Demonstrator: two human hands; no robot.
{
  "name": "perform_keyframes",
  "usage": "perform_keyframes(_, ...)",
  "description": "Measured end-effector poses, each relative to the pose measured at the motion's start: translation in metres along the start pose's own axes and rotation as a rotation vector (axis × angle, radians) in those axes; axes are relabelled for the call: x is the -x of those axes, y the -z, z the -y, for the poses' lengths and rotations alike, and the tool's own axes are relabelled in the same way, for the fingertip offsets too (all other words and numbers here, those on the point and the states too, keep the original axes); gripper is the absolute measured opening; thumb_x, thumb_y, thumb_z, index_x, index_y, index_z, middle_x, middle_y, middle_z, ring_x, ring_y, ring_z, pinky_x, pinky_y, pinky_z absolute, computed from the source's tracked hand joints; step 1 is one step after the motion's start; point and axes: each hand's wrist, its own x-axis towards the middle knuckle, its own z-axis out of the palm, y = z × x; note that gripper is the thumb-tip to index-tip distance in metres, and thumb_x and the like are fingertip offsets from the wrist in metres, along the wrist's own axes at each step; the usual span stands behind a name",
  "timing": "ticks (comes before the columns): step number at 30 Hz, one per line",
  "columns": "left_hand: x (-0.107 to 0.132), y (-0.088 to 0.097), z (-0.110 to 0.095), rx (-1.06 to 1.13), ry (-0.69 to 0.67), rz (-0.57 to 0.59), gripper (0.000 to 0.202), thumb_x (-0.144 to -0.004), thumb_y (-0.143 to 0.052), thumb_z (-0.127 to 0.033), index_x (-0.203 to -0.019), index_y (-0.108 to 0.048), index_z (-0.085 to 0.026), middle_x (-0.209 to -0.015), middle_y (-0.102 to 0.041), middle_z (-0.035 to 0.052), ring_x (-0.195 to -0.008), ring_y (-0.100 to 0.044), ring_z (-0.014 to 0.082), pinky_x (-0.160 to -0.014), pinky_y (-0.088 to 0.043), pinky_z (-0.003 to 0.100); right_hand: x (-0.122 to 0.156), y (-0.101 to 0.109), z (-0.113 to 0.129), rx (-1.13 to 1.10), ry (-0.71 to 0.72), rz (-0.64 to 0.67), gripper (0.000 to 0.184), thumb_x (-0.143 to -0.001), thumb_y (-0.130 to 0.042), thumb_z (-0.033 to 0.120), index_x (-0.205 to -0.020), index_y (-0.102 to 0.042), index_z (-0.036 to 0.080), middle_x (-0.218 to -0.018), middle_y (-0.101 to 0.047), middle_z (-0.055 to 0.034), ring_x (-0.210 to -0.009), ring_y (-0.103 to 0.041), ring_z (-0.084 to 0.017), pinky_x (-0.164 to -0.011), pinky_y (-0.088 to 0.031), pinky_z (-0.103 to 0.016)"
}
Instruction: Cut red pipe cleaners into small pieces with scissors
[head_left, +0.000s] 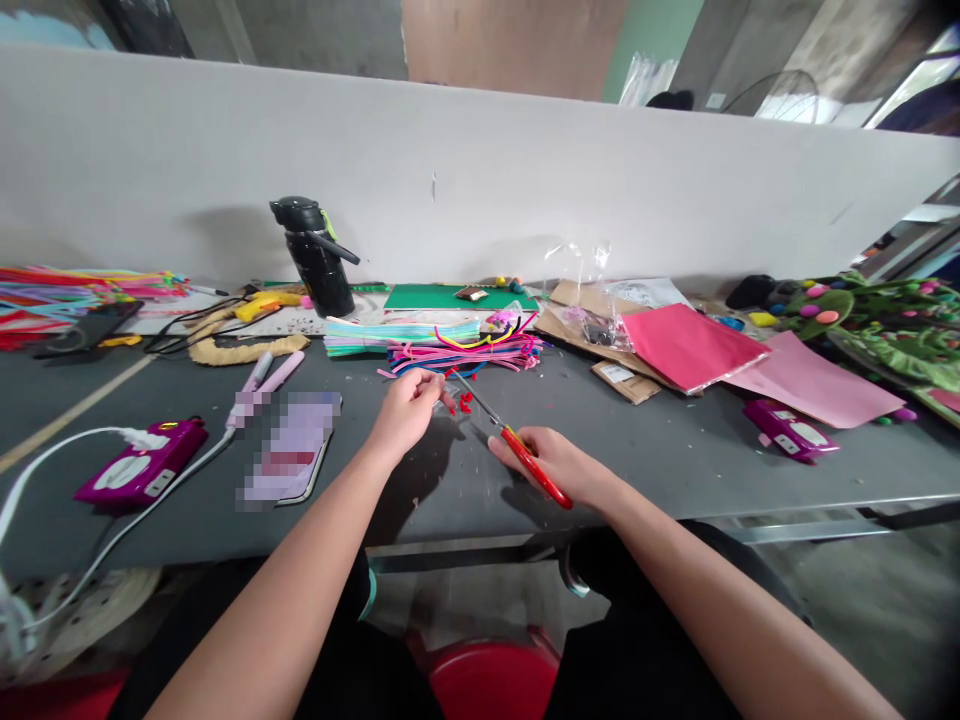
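**Steel Tips, Red Scraps: Close Trimming at a Grey Bench**

My right hand (551, 462) is wrapped around a pair of steel-bladed scissors with red handles (517, 443), blades angled away from me across a smooth, dark grey tabletop (675, 455). My left hand (409, 408) is curled, its thumb and forefinger drawn close together just beside the blade tips; whether they meet on a piece of red material, I cannot tell. How far the blades are parted is also too fine to make out.

Below the tips lie several tiny bright red scraps (466, 401), loosely gathered on the tabletop between my two hands. A red speck shows at the scissor points as well. Just beyond sits a tied bundle of fuzzy pink, purple and blue craft stems (487, 352), with a bundle of fuzzy pale mint and white stems (356, 338) beside it.

The step in hand appears to be snipping something red into short bits, and the scraps suggest that several cuts are made. To my eye, the next move calls for a steady left pinch, the fingertips clear of the blades, and a short, controlled squeeze on the handles so each bit drops by the others.
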Motion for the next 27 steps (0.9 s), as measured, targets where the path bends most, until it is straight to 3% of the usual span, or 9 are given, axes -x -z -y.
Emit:
perform_keyframes(5,0.002,-0.003,-0.004,0.032,0.013,0.004,0.031,-0.086,-0.055,-0.049,-0.087,-0.057,-0.019,-0.076,-0.07,0.0041,-0.043,-0.036,0.0081,-0.045,-0.024,0.025,-0.002,-0.001,-0.002,0.02,0.003,0.003,0.051,-0.082,-0.049,0.069,-0.067,-0.042,0.021,-0.059,-0.047,0.0033,-0.053,-0.037,-0.011,-0.046,-0.028,-0.022)
perform_keyframes(13,0.004,-0.009,-0.004,0.028,0.002,-0.012,0.032,-0.083,-0.057,-0.05,-0.086,-0.059,-0.019,-0.075,-0.07,0.0056,-0.061,-0.055,0.0162,-0.056,-0.037,0.027,-0.002,-0.001,0.001,0.023,0.035,-0.001,0.052,-0.084,-0.048,0.068,-0.065,-0.041,0.02,-0.058,-0.045,0.003,-0.054,-0.035,-0.011,-0.048,-0.029,-0.022)
perform_keyframes(27,0.005,-0.012,-0.007,0.013,0.016,-0.001,0.027,-0.081,-0.058,-0.046,-0.085,-0.06,-0.019,-0.075,-0.069,0.0053,-0.059,-0.054,0.0164,-0.055,-0.036,0.028,-0.003,-0.002,0.007,-0.004,-0.004,-0.024,0.05,-0.084,-0.05,0.064,-0.062,-0.037,0.02,-0.057,-0.041,0.0034,-0.054,-0.033,-0.011,-0.048,-0.027,-0.023)
